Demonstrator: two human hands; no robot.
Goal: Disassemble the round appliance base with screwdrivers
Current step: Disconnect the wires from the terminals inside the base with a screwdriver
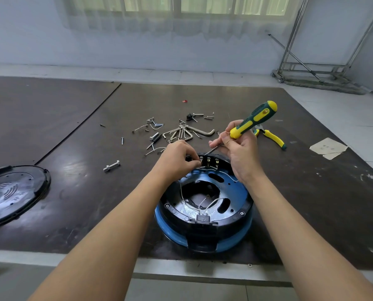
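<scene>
The round base (203,227) sits near the front edge of the bench (94,192), and the step in hand seems to be freeing the terminals (209,160) at its far rim. The left grip (176,158) pinches at one terminal; the right grip (239,153) clasps the screwdriver (254,119), its long axis slanting from handle up-right to tip down-left at them. Next, the tip must seat squarely.

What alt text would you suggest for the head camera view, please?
A person's right hand holds a yellow-green screwdriver, its tip at the far edge of a blue-and-black round appliance base, where the left hand pinches a wire terminal. Loose screws and hex keys, pliers and a black cover lie on the dark table.
</scene>
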